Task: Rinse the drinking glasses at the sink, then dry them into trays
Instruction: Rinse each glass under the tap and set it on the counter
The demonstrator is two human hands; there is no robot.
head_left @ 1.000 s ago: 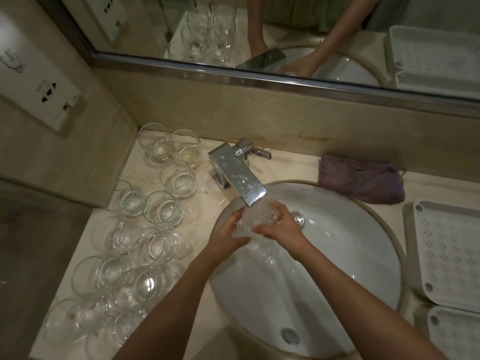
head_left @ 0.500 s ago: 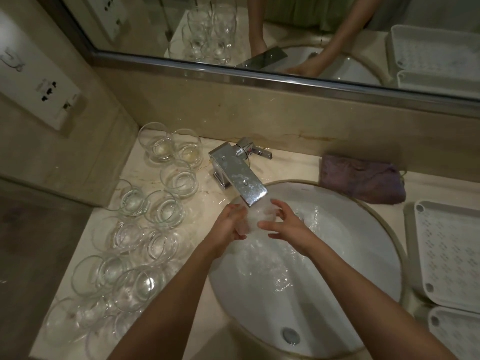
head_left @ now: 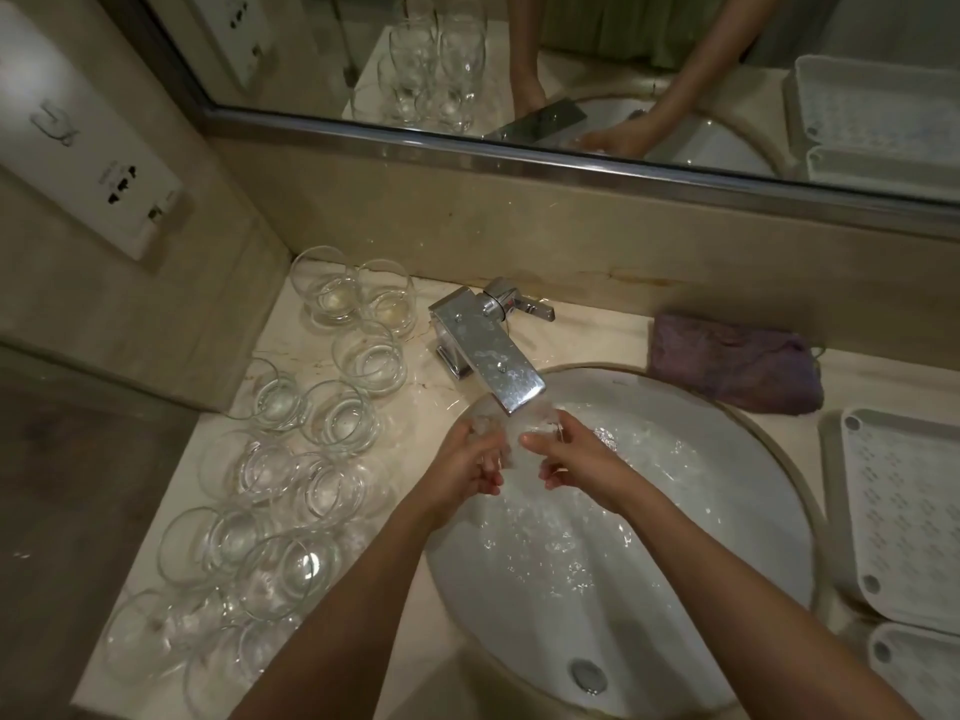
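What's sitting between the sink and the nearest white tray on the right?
Nothing: in the head view only bare marble counter separates the sink from the white tray.

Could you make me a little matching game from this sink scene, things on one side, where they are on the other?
Things:
1. glass being rinsed
2. purple cloth
3. white tray
4. waiting glasses

Places:
A. on the counter left of the basin
B. at the right edge of the counter
C. under the tap, held in both hands
D. behind the basin, by the wall

Pairs: 1-C, 2-D, 3-B, 4-A
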